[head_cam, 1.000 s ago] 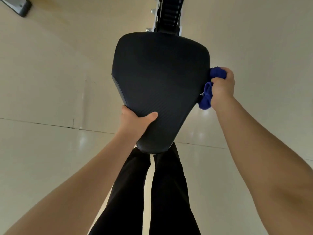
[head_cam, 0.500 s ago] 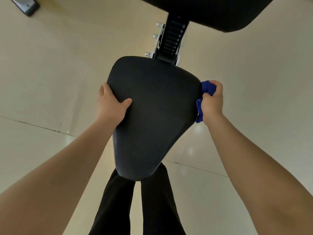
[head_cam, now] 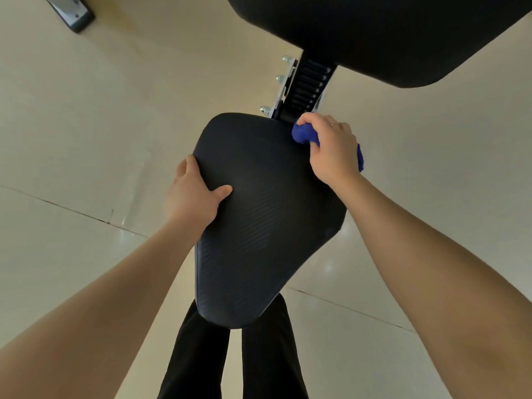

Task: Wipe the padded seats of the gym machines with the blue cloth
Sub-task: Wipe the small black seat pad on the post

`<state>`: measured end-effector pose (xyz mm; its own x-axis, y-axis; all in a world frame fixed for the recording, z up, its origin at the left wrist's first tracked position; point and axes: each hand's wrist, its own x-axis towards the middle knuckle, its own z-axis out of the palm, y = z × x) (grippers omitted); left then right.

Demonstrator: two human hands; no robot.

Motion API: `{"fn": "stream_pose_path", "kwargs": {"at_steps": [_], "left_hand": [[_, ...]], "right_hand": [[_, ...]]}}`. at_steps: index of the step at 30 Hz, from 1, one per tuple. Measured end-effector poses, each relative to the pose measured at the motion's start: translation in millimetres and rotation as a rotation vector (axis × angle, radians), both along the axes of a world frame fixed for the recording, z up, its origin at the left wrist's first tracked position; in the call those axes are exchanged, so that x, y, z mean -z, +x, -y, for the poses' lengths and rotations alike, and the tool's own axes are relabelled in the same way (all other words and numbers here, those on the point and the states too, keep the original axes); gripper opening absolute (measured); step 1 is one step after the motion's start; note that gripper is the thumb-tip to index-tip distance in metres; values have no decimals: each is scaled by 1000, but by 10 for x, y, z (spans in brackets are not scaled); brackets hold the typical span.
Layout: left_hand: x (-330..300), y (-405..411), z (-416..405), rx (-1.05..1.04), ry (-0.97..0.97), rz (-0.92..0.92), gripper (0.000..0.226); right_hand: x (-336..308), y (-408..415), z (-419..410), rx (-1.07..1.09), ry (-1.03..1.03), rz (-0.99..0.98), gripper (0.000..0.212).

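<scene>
Gripping the left edge of the black padded seat (head_cam: 267, 220): left hand (head_cam: 193, 197), thumb lying flat on the top face, fingers wrapped over the side and hidden under the rim. Left forearm runs in straight from bottom-left

Right hand (head_cam: 334, 148) sits at the seat's far right corner, knuckles up, fingers curled tight around a bunched blue cloth (head_cam: 303, 135). Cloth pokes out past the fingertips on the seat side and again behind the heel of the hand at the right. Its front wad touches the seat's rear corner, just beside the ribbed black adjustment post (head_cam: 309, 87) with its bolted metal bracket (head_cam: 280, 93). Thin ring visible on one finger

Second black pad (head_cam: 388, 36) fills the top right, above the post. Black trousers (head_cam: 230, 364) below the seat's narrow end, glossy tiled floor (head_cam: 86, 139) all round
</scene>
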<state>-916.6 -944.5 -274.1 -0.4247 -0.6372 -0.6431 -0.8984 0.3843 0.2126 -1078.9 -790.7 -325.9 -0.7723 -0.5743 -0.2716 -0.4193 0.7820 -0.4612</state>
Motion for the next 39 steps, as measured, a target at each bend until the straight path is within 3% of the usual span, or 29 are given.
{"fn": "stream_pose_path", "kwargs": {"at_steps": [4, 11, 12, 16, 18, 20, 22, 24, 27, 34, 36, 39], "left_hand": [[-4, 2, -7, 38, -27, 44, 78], [31, 81, 13, -28, 25, -63, 76], [24, 115, 42, -147, 80, -139, 68], [-18, 250, 226, -1013, 538, -534, 49], [18, 327, 335, -1222, 622, -643, 44], [39, 396, 397, -1317, 654, -705, 45], [24, 490, 376, -1211, 529, -611, 48], [6, 637, 333, -1059, 401, -500, 52], [34, 870, 346, -1044, 425, -451, 57], [-18, 1106, 366, -1036, 434, -398, 59], [-57, 1124, 357, -979, 435, -413, 60], [-60, 1197, 361, -927, 457, -416, 62]], "right_hand": [[34, -120, 57, 188, 121, 14, 44], [-85, 522, 1151, -444, -68, -11, 50], [-73, 512, 1229, -485, -50, -28, 51], [-86, 429, 1376, -347, 69, -104, 44], [-176, 665, 1445, -520, 51, -101, 35], [-271, 991, 1450, -861, -2, -98, 30], [-279, 1024, 1461, -1000, -2, -97, 31], [-276, 889, 1538, -896, 96, -66, 33], [-348, 920, 1626, -802, 222, -37, 34], [-700, 1670, 1189, -1504, 298, -105, 25], [-671, 1587, 1220, -1473, 297, -82, 26], [-643, 1494, 1335, -1143, 327, -87, 27]]}}
